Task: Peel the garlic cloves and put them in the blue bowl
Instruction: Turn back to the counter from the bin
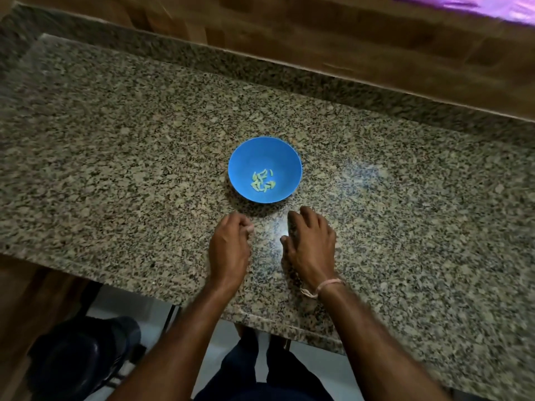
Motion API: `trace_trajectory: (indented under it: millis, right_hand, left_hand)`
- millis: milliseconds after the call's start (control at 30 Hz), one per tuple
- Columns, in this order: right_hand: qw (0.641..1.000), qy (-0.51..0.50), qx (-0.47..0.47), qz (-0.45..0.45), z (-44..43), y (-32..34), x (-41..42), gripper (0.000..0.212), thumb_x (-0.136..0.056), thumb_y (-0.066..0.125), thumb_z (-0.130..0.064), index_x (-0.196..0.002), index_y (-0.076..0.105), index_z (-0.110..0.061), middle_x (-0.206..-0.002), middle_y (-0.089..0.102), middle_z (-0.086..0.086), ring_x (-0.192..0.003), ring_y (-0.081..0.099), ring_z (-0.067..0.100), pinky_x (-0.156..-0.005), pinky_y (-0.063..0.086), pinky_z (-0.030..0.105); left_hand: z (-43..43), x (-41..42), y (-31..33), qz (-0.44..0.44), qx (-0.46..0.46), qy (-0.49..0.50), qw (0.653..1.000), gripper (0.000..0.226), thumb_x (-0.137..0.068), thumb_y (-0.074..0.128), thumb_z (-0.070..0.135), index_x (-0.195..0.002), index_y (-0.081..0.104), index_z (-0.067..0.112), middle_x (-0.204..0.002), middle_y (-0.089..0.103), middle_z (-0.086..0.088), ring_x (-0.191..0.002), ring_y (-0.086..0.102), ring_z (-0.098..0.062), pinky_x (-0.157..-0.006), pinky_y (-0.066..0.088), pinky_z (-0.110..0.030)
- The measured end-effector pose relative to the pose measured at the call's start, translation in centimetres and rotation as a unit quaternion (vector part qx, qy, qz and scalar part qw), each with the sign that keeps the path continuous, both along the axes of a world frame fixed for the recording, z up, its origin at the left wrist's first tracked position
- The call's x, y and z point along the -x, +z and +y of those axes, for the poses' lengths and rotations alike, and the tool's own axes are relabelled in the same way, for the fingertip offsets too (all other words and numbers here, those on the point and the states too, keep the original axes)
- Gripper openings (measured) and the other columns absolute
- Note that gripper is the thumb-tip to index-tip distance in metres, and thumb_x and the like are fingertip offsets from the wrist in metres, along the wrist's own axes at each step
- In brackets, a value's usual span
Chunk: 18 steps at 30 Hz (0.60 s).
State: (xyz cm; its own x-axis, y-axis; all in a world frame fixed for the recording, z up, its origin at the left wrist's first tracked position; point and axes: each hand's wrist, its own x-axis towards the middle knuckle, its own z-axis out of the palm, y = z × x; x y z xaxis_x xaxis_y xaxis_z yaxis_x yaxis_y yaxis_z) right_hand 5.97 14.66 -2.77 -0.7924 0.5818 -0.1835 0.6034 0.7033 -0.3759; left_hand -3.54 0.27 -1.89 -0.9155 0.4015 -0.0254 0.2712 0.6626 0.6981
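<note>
The blue bowl point(240, 157) stands in the middle of the granite counter point(130, 146). Several pale, peeled garlic cloves point(263, 180) lie in its bottom. Just in front of the bowl, my left hand point(230, 250) rests on the counter with its fingers curled in against the thumb; nothing shows between them. My right hand point(311, 244) sits beside it, a hand's width to the right, fingers spread and bent down with the tips on the stone. It holds nothing. A thin cord bracelet point(324, 286) circles the right wrist. No unpeeled garlic or skins are in view.
A wooden wall panel point(318, 33) runs along the back of the counter. The counter's front edge point(202, 299) is under my forearms. Below it are a dark stool or bag point(81, 354) on the floor at the left and my dark trousers point(260, 371).
</note>
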Motion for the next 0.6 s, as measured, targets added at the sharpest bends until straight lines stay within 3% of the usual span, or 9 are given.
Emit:
trace_trajectory:
  millis: [100, 233, 300, 400, 500, 600]
  right_hand:
    - [0.997, -0.046, 0.048, 0.038, 0.0, 0.3, 0.2, 0.055, -0.098, 0.065, -0.037, -0.149, 0.049, -0.024, -0.161, 0.037, 0.004, -0.147, 0.032, 0.025, -0.119, 0.027, 0.046]
    - [0.985, -0.098, 0.090, 0.111, 0.3, 1.0, 1.3, 0.053, -0.099, 0.064, -0.031, -0.149, 0.050, -0.018, -0.154, 0.044, 0.006, -0.140, 0.042, 0.025, -0.111, 0.040, 0.043]
    - [0.969, -0.127, 0.131, 0.166, 0.6, 1.6, 2.1, 0.052, -0.101, 0.063, -0.030, -0.149, 0.048, -0.016, -0.150, 0.047, 0.006, -0.134, 0.048, 0.022, -0.108, 0.044, 0.036]
    - [0.918, -0.210, 0.248, 0.225, 1.2, 2.7, 4.0, 0.057, -0.102, 0.063, -0.035, -0.154, 0.043, -0.022, -0.156, 0.046, 0.004, -0.135, 0.053, 0.021, -0.107, 0.051, 0.049]
    - [0.877, -0.261, 0.330, 0.230, 1.9, 3.5, 6.5, 0.060, -0.101, 0.065, -0.031, -0.156, 0.041, -0.022, -0.152, 0.053, 0.009, -0.128, 0.060, 0.027, -0.102, 0.055, 0.055]
    - [0.880, -0.262, 0.328, 0.223, 2.4, 4.0, 8.1, 0.059, -0.097, 0.063, -0.011, -0.153, 0.045, -0.019, -0.142, 0.061, 0.011, -0.108, 0.070, 0.026, -0.094, 0.060, 0.052]
  left_hand:
    - [1.9, 1.4, 2.7, 0.031, -0.061, 0.021, 0.997, 0.008, -0.098, 0.066, 0.016, -0.095, 0.063, 0.022, -0.096, 0.063, 0.010, -0.084, 0.058, -0.009, -0.061, 0.044, -0.023]
    - [5.4, 4.7, 4.4, 0.075, -0.015, 0.008, 0.997, 0.005, -0.095, 0.072, 0.019, -0.098, 0.069, 0.022, -0.098, 0.067, 0.009, -0.089, 0.054, -0.011, -0.062, 0.035, -0.028]
    - [6.2, 5.7, 4.3, 0.083, 0.009, -0.011, 0.996, 0.011, -0.095, 0.073, 0.016, -0.105, 0.071, 0.021, -0.105, 0.070, 0.005, -0.096, 0.057, -0.015, -0.067, 0.040, -0.029]
    - [5.4, 6.4, 3.5, 0.085, -0.007, 0.014, 0.996, 0.032, -0.094, 0.074, 0.013, -0.123, 0.066, 0.023, -0.128, 0.060, 0.000, -0.114, 0.057, -0.018, -0.078, 0.054, -0.035]
    - [4.2, 7.1, 2.4, -0.010, -0.068, 0.098, 0.993, 0.055, -0.096, 0.072, 0.021, -0.146, 0.051, 0.022, -0.152, 0.044, -0.006, -0.125, 0.056, -0.021, -0.091, 0.059, -0.041]
    - [4.3, 7.4, 2.4, -0.105, -0.115, 0.091, 0.983, 0.057, -0.099, 0.068, 0.016, -0.152, 0.047, 0.021, -0.143, 0.060, -0.009, -0.120, 0.063, -0.025, -0.099, 0.056, -0.045]
